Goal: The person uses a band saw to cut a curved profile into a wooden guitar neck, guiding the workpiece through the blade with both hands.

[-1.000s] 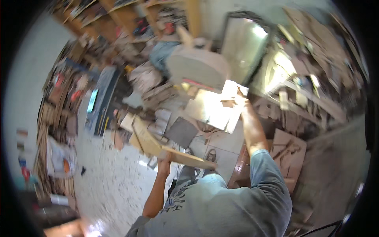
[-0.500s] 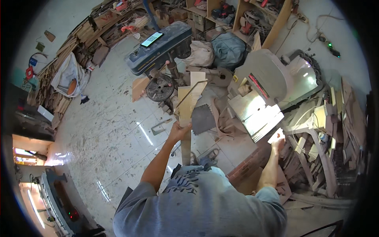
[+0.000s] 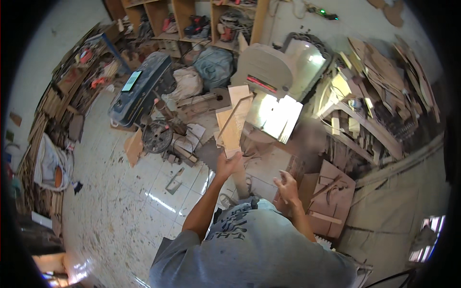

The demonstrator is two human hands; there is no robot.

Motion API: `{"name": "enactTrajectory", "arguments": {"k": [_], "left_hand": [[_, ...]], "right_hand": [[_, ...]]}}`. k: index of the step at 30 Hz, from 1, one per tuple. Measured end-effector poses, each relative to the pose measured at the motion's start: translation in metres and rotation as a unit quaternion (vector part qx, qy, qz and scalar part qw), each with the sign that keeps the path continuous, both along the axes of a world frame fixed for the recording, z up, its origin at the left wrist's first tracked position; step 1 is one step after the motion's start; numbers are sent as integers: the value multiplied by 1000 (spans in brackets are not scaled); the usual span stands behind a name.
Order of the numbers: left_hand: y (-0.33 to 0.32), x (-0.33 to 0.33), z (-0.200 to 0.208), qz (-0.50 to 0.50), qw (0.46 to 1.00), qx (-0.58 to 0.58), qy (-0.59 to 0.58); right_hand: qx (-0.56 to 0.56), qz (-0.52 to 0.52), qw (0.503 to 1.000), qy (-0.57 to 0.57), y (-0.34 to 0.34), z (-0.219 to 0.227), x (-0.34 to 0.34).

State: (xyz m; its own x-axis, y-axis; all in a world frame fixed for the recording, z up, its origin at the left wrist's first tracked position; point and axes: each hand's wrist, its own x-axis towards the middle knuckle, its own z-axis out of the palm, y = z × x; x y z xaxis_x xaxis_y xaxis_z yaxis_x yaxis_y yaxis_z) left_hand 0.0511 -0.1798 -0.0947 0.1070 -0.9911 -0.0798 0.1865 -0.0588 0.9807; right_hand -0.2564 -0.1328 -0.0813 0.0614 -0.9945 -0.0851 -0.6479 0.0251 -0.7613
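My left hand (image 3: 227, 165) is closed on the lower end of some light wooden boards (image 3: 232, 126), held out in front of my body. A narrow dark-edged strip (image 3: 234, 115) runs slantwise across them. How many pieces make up the bundle is hard to tell. Off to the right, my right hand (image 3: 288, 188) is raised with its fingers apart and slightly bent, and nothing shows in it. Beyond it, the brightly lit table (image 3: 276, 115) of a grey bandsaw (image 3: 266, 69) stands near the top of the boards.
A blue drill press (image 3: 141, 91) with a phone (image 3: 131, 81) on top stands ahead to the left. Wood offcuts (image 3: 355, 96) are heaped at right. A brown panel (image 3: 331, 197) with scraps lies beside my right arm. Filled sacks (image 3: 213, 65) sit before wooden shelves (image 3: 170, 36).
My right hand has drawn back from beside the bandsaw table toward my body. The view has swung to the right. My left hand still holds the boards.
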Motion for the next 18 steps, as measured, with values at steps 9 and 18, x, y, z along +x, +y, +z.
{"name": "enactTrajectory", "arguments": {"k": [9, 18], "left_hand": [[5, -109, 59, 67, 965, 4, 253], [10, -159, 11, -191, 934, 241, 182]], "right_hand": [[-123, 114, 982, 90, -2, 48, 16], [-47, 103, 987, 110, 8, 16, -116]]}}
